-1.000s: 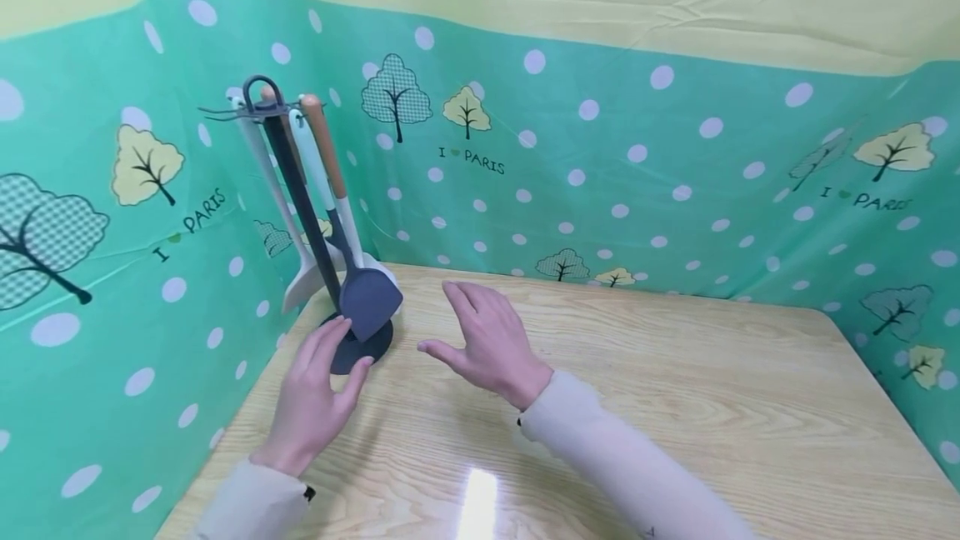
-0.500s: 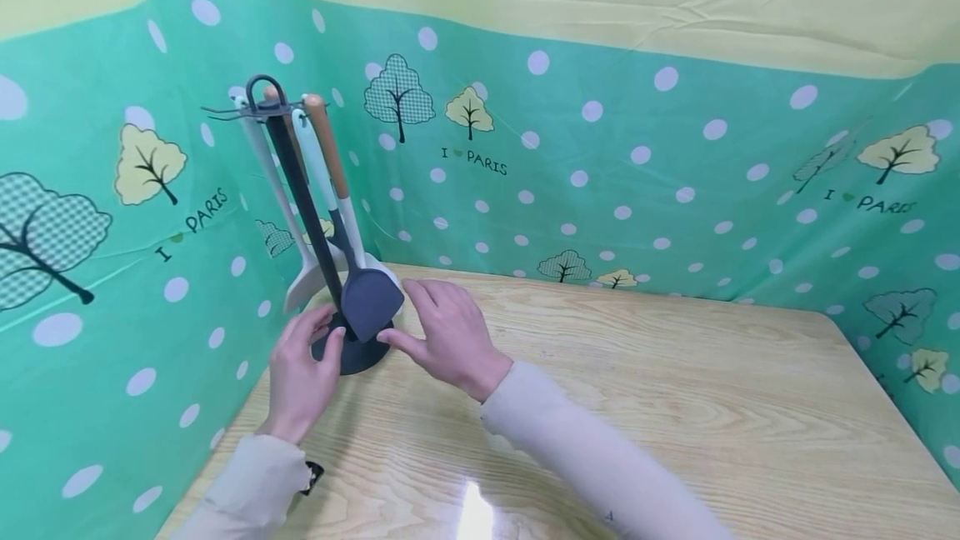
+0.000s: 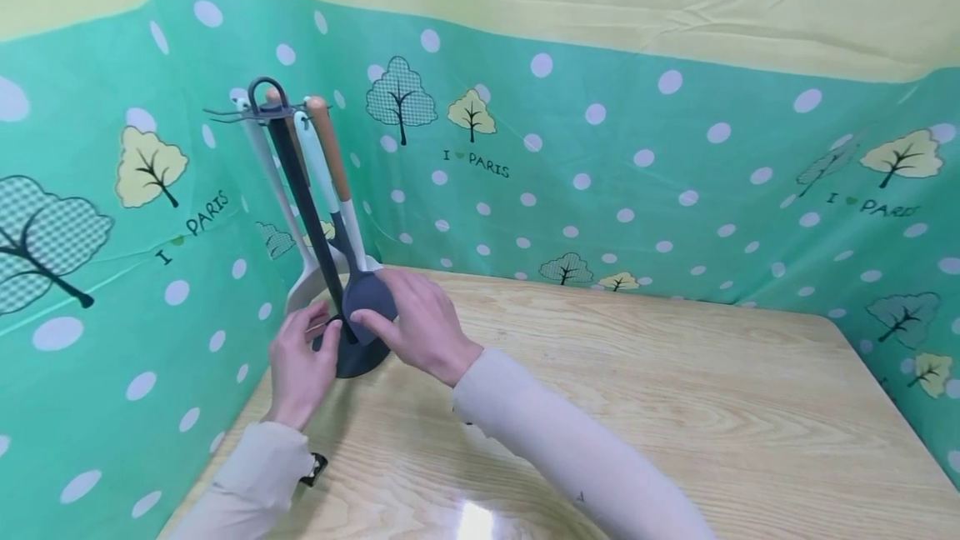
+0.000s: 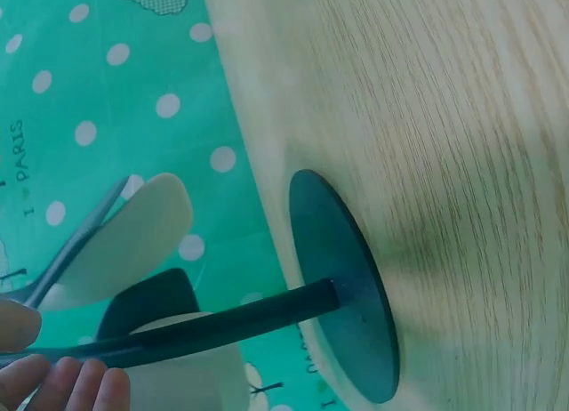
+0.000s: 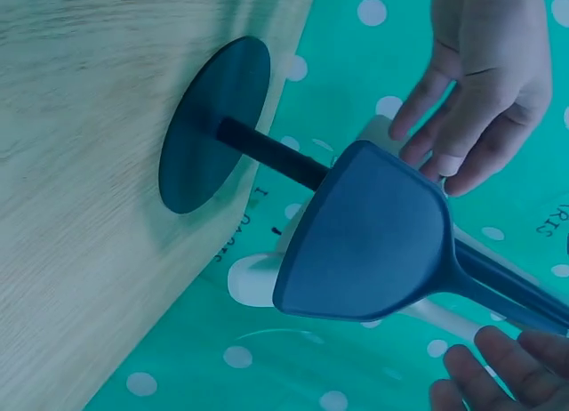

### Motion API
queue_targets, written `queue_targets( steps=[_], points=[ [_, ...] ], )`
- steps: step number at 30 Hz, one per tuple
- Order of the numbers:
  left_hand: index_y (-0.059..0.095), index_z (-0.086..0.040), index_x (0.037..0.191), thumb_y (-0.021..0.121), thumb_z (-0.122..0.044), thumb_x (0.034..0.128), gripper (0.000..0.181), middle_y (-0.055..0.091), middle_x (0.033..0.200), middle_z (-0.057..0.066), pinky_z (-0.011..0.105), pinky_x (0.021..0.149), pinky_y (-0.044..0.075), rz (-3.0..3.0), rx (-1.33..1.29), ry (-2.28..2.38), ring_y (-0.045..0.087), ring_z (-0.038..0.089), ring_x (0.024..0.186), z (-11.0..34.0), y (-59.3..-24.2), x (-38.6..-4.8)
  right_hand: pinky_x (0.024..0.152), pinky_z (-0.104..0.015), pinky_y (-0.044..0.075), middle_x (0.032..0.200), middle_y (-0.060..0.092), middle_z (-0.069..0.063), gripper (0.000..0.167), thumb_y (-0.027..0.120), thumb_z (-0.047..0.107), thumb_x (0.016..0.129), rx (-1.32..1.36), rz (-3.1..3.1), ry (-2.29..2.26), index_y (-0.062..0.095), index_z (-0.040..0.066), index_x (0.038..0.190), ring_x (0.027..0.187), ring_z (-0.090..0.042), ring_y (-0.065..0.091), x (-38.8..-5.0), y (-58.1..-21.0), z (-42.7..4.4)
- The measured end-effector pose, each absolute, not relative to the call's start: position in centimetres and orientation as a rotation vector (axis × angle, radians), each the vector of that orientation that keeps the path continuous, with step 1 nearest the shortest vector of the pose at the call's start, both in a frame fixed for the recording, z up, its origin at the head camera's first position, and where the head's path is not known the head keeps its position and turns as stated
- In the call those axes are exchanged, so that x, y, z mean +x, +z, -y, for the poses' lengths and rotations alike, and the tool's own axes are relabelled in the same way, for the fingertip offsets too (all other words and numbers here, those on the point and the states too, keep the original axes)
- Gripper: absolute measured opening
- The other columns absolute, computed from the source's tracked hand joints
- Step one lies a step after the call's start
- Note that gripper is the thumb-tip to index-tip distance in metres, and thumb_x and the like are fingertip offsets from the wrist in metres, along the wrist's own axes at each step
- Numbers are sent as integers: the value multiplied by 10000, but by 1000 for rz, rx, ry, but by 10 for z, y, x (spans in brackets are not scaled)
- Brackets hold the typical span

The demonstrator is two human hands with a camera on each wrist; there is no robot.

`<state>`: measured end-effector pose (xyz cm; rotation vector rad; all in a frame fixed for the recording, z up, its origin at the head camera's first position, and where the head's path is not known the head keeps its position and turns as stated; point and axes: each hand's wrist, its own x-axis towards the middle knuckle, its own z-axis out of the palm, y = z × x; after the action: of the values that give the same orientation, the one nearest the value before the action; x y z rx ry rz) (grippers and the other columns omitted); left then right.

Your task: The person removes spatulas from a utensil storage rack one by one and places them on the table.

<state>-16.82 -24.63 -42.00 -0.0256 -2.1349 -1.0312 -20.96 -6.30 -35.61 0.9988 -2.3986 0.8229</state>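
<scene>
A black utensil stand stands upright on its round base at the table's left, hung with several utensils. My left hand is left of the pole, low down, fingers loosely bent. In the right wrist view, my left hand is beside the dark spatula, its fingertips short of it or just at its edge. My right hand overlaps the dark spatula head, thumb and fingers apart. The right wrist view shows my right hand's fingers spread below the spatula; contact cannot be told.
White and grey utensil heads hang behind the pole in the left wrist view. A green dotted cloth rises behind and left of the wooden table. A light reflection lies near the front edge.
My right hand has moved left from beside the stand to in front of the dark spatula. My left hand has shifted slightly toward the pole's lower part. The stand has not visibly moved.
</scene>
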Motion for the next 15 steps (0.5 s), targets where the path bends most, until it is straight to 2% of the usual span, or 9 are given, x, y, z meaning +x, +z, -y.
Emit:
queue_targets(
  steps=[6, 15],
  points=[
    [599, 66, 1188, 666, 3, 871, 330, 621, 1068, 199, 350, 804, 530, 2139, 47, -1072, 645, 320, 938, 249, -424, -177, 888, -270, 497, 1229, 601, -6, 506, 576, 457, 934, 951, 2436, 912, 541, 113, 1303, 1111, -126, 562, -221, -352, 78],
    [595, 71, 1188, 643, 7, 880, 319, 613, 1059, 202, 380, 795, 541, 2108, 95, -1114, 639, 316, 938, 247, -429, -191, 878, -258, 505, 1173, 627, -15, 447, 587, 394, 946, 909, 2460, 969, 553, 109, 1289, 1072, -125, 583, -231, -350, 91]
  ],
)
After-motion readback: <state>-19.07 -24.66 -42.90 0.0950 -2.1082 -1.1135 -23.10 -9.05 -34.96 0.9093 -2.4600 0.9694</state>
